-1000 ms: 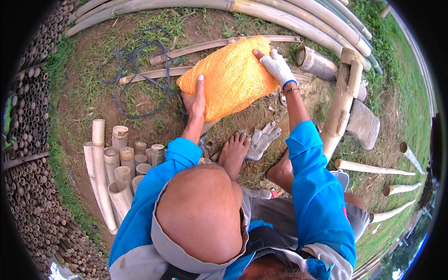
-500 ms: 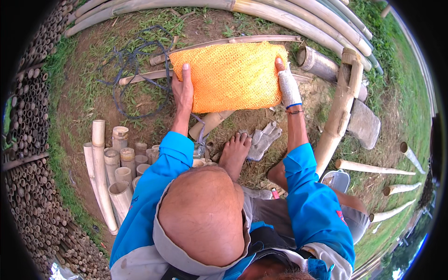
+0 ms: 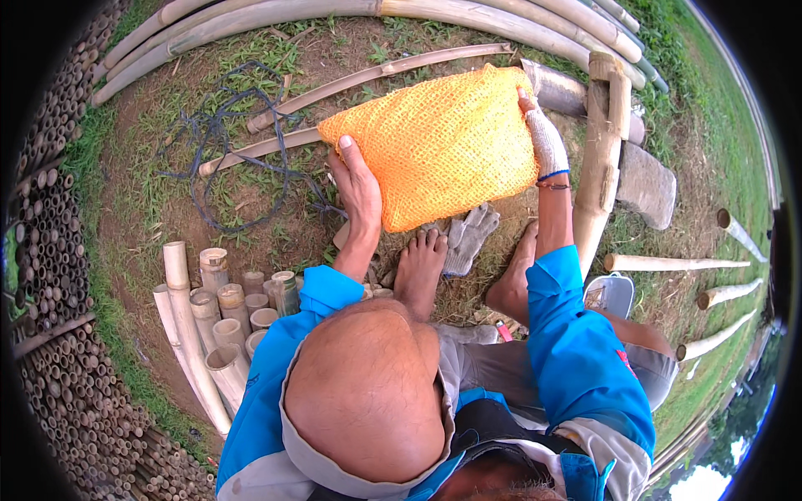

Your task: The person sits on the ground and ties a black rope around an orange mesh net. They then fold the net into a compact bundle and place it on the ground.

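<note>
An orange mesh bundle (image 3: 443, 150), flat and roughly rectangular, is held up in front of me over the ground, its right side tilted farther away. Bare, my left hand (image 3: 359, 184) grips its near left corner, thumb on top and fingers partly hidden beneath. My right hand (image 3: 545, 142), in a white knit glove with fingertips exposed, grasps the right edge, with the thumb on top. Whatever lies inside the mesh cannot be made out. A grey knit glove (image 3: 470, 240) rests on the ground beside my foot.
Several cut bamboo pieces (image 3: 227, 363) stand at the left. Dark cord (image 3: 200, 159) lies tangled on the grass. To the right are a notched bamboo post (image 3: 598, 167), a stone block (image 3: 647, 185) and a grey tub (image 3: 612, 296). Long bamboo poles (image 3: 292, 15) cross the far side.
The orange mesh bundle has shifted slightly right and tilted, its left end coming nearer and its right end moving farther away. Both hands keep hold of it.
</note>
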Action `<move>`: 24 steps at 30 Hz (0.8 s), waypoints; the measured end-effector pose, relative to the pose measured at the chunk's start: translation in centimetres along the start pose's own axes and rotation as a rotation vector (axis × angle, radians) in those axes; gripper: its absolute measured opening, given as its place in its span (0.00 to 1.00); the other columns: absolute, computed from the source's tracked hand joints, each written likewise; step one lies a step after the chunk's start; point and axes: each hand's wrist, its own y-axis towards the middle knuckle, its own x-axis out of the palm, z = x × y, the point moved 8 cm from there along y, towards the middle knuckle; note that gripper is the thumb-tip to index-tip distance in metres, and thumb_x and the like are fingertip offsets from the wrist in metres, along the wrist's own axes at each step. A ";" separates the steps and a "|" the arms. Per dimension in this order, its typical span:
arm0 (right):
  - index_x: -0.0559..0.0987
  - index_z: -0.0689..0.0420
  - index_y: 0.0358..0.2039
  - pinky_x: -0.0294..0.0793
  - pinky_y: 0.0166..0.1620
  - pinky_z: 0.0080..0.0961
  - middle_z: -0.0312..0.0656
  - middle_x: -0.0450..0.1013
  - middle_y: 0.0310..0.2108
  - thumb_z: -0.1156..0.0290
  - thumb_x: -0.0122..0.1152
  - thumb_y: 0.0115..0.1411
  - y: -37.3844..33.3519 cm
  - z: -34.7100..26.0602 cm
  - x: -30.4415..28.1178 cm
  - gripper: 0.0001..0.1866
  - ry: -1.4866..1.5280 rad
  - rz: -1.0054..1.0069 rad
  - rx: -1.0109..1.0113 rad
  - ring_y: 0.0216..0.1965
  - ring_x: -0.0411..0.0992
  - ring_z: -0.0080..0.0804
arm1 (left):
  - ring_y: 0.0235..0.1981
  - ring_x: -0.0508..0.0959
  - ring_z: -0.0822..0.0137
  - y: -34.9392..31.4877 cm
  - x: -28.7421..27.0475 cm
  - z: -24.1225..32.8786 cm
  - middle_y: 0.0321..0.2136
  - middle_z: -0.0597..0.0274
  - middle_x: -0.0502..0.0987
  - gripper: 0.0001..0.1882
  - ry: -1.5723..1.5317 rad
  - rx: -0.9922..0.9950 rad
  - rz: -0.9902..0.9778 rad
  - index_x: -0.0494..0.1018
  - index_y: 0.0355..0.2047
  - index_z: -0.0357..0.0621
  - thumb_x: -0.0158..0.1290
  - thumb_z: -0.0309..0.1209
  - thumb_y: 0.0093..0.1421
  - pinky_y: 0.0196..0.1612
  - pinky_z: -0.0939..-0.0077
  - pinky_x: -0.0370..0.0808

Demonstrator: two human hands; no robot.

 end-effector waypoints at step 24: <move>0.79 0.50 0.62 0.75 0.57 0.59 0.48 0.78 0.56 0.47 0.70 0.62 -0.7 -7.9 -8.2 0.32 -1.969 0.361 -0.538 0.61 0.73 0.57 | 0.63 0.76 0.46 -7.1 6.5 -16.6 0.63 0.35 0.73 0.39 0.325 -0.346 -0.499 0.64 0.69 0.24 0.48 0.54 0.78 0.65 0.54 0.71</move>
